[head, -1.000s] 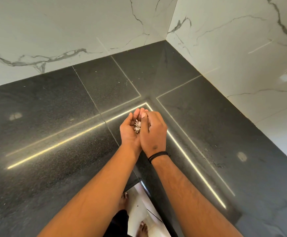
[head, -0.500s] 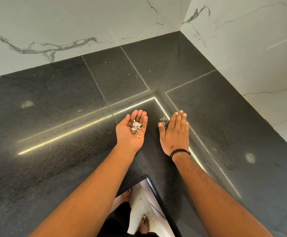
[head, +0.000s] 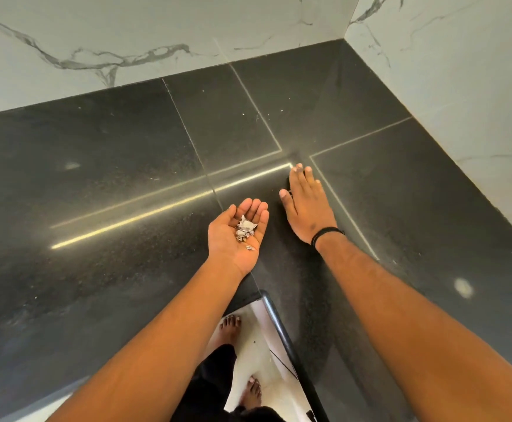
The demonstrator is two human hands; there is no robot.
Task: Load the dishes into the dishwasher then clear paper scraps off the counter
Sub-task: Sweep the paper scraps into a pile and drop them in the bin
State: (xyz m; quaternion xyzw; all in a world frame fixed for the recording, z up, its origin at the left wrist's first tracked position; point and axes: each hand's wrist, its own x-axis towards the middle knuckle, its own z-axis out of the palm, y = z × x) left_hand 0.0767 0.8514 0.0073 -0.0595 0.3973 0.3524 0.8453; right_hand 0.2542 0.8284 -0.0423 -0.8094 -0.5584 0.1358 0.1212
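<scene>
My left hand is held palm up over the black stone counter, cupping a small pile of white paper scraps. Its fingers are only slightly curved. Just to the right, my right hand lies palm down and flat on the counter with straight fingers and a black band at the wrist. Its fingertips reach the bright seam line where the counter slabs meet. A few tiny white specks lie farther back on the counter. No dishes or dishwasher are in view.
White marble walls close the counter at the back and the right, meeting in a corner. The counter's inner front edge is below my arms, with the pale floor and my bare feet beneath.
My hands came apart from a joined cup. The left stays palm up with the scraps; the right went flat on the counter and slid forward, covering the small scraps seen by its thumb.
</scene>
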